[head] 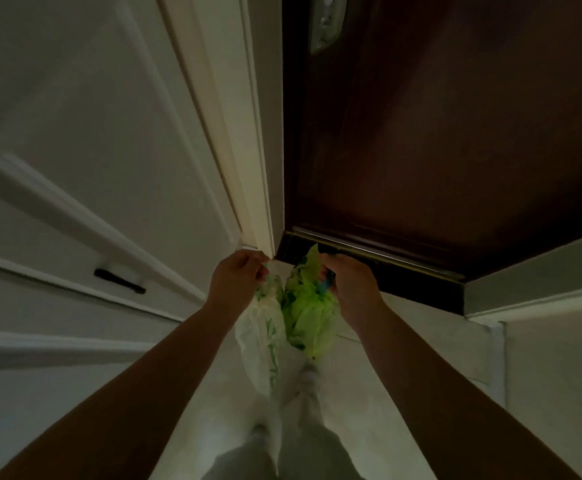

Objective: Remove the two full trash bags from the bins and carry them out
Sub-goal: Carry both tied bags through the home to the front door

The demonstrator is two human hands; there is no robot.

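Carry-out leg, judging by the scene: both bags were out of the bins, no bin in view, person stood right at a closed dark wood door [438, 140].

Left hand [236, 284] had its fingers pinched together on the gathered top of the white trash bag [256, 337], which hung straight down in front of the legs. Right hand [350, 282] was curled tight around the neck of the green trash bag [308, 315]; something small and blue showed at the fingers, possibly a tie or handle, too small to tell. The two bags hung touching, side by side, just short of the metal threshold strip [379, 254].

White panelled door [85, 150] on the left with a black handle [120, 281]; white door frame [248, 133] between the two doors.

Next move as I read it: the door needs opening and both hands are occupied. So shift both bags into one hand, or set one down, then reach up for the pale fitting [326, 22] near the top edge, probably lock or handle.

Writing: green print on the white bag, not readable. No brand legible anywhere.
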